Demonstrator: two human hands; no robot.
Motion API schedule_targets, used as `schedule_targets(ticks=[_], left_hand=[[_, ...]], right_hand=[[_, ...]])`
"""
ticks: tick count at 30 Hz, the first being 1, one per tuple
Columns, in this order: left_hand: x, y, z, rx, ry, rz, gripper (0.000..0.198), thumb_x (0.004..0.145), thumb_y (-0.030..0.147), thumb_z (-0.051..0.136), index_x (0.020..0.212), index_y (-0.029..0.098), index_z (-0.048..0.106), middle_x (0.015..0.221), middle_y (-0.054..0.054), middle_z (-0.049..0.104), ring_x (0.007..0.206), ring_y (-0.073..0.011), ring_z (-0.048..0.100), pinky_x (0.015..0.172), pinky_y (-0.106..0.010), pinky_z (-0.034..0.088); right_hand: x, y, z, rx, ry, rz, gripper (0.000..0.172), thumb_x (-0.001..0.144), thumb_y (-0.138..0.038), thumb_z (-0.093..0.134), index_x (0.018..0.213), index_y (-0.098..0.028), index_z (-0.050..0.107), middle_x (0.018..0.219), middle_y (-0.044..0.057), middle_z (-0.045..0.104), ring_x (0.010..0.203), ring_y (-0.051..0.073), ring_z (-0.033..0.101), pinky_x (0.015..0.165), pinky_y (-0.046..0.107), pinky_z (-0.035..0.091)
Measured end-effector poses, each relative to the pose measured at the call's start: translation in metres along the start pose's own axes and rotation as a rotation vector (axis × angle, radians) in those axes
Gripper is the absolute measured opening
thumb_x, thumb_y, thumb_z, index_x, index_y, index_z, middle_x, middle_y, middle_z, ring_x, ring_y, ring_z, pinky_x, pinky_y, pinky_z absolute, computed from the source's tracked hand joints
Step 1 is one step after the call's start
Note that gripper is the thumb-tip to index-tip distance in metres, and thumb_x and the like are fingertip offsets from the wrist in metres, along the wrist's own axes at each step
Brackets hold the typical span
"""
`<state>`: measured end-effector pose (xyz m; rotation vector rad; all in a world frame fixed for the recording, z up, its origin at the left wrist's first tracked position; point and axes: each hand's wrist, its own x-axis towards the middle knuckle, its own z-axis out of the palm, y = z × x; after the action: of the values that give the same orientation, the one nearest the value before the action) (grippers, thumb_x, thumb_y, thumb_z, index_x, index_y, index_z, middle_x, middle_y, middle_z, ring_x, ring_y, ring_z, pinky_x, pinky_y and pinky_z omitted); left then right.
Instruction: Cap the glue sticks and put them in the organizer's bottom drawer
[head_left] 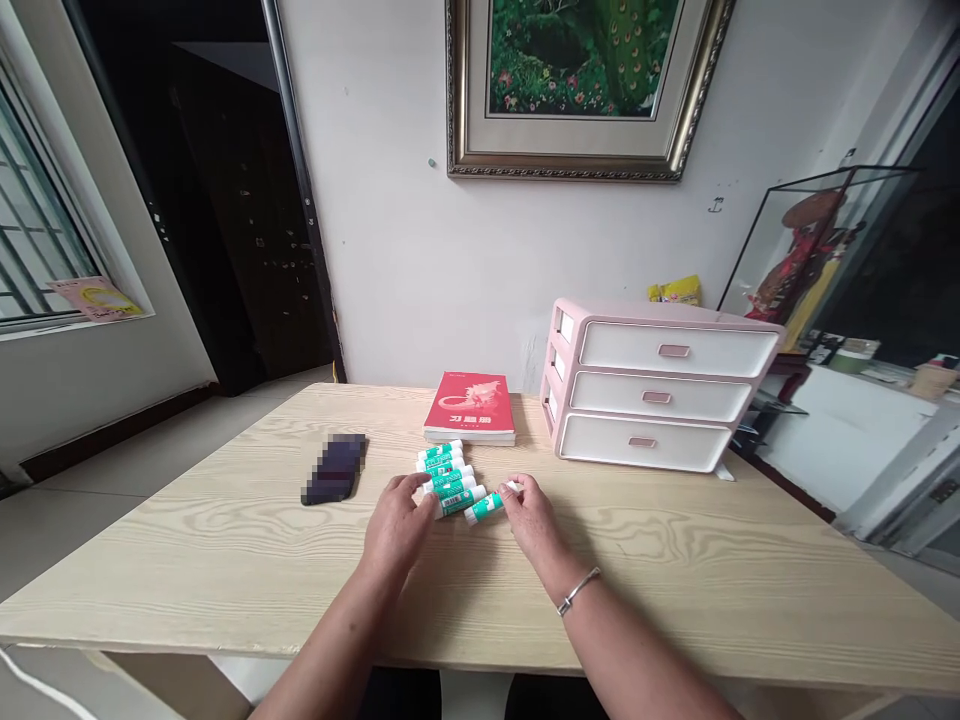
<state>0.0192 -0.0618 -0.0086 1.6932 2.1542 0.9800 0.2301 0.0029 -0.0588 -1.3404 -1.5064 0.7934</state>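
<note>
A green-and-white glue stick (481, 508) lies slantwise just above the pale wood table (225, 570), long axis rising rightward, its white end half hidden by the right hand (534, 517), whose fingers pinch it. The left hand (395, 525) curls against a row of sticks (448, 478) below a red book (470, 405), though whether it grips them I cannot tell

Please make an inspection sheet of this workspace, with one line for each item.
Surface: light wood-grain table.
Job's things: row of green-and-white glue sticks; one slanted glue stick beside it.
Clutter: red book, blurred phone, pink-and-white three-drawer organizer.
Grippers: left hand touches the row; right hand, with silver bracelet, at the slanted stick's end.
Cables: white cable at lower left, below the table.
Surroundings: framed peacock painting, barred window, dark doorway.
</note>
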Motion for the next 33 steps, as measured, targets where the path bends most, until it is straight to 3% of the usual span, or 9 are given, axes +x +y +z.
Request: schedule_targets(ticks=[5, 12, 17, 21, 26, 33], left_hand=[[0.046, -0.009, 0.007, 0.117, -0.016, 0.05, 0.056, 0.085, 0.037, 0.051, 0.137, 0.017, 0.057, 0.145, -0.014, 0.054, 0.135, -0.0311, 0.047, 0.109, -0.038, 0.038], [0.079, -0.014, 0.026, 0.214, -0.123, 0.111, 0.059, 0.088, 0.046, 0.052, 0.141, 0.021, 0.052, 0.149, -0.012, 0.052, 0.139, -0.0293, 0.044, 0.109, -0.038, 0.036], [0.076, -0.011, 0.03, 0.263, -0.129, 0.12, 0.055, 0.088, 0.049, 0.049, 0.137, 0.023, 0.056, 0.142, -0.014, 0.057, 0.13, -0.0343, 0.051, 0.105, -0.045, 0.038], [0.068, -0.012, 0.032, 0.273, -0.141, 0.134, 0.05, 0.086, 0.047, 0.053, 0.13, 0.024, 0.061, 0.129, -0.013, 0.065, 0.123, -0.0333, 0.054, 0.103, -0.042, 0.039], [0.05, -0.008, 0.033, 0.249, -0.161, 0.169, 0.048, 0.088, 0.044, 0.051, 0.13, 0.022, 0.062, 0.127, -0.013, 0.067, 0.121, -0.0313, 0.056, 0.102, -0.039, 0.039], [0.021, 0.007, 0.02, 0.222, -0.143, 0.136, 0.041, 0.087, 0.028, 0.049, 0.124, 0.014, 0.06, 0.122, -0.016, 0.069, 0.116, -0.0295, 0.061, 0.098, -0.036, 0.042]], right_hand=[[-0.004, 0.0, 0.002, -0.114, -0.05, -0.039, 0.037, 0.088, -0.035, 0.056, 0.12, -0.018, 0.062, 0.081, 0.005, 0.071, 0.073, 0.021, 0.065, 0.067, 0.03, 0.045], [-0.011, -0.01, 0.001, -0.202, -0.09, -0.109, 0.032, 0.089, -0.03, 0.053, 0.116, -0.017, 0.065, 0.089, 0.008, 0.072, 0.083, 0.023, 0.066, 0.074, 0.031, 0.047], [-0.009, -0.009, -0.001, -0.257, -0.074, -0.117, 0.031, 0.091, -0.034, 0.053, 0.116, -0.019, 0.065, 0.091, 0.007, 0.072, 0.086, 0.023, 0.066, 0.075, 0.031, 0.046], [-0.015, -0.016, -0.006, -0.333, -0.073, -0.154, 0.03, 0.093, -0.037, 0.052, 0.115, -0.022, 0.065, 0.096, 0.008, 0.071, 0.091, 0.024, 0.065, 0.077, 0.031, 0.046], [-0.029, -0.035, -0.007, -0.564, -0.074, -0.233, 0.031, 0.094, -0.026, 0.05, 0.12, -0.02, 0.065, 0.111, 0.012, 0.069, 0.106, 0.028, 0.061, 0.091, 0.034, 0.042], [-0.02, -0.037, -0.002, -0.697, -0.079, -0.288, 0.032, 0.096, -0.019, 0.044, 0.119, -0.018, 0.067, 0.111, 0.013, 0.068, 0.108, 0.028, 0.059, 0.095, 0.036, 0.04]])
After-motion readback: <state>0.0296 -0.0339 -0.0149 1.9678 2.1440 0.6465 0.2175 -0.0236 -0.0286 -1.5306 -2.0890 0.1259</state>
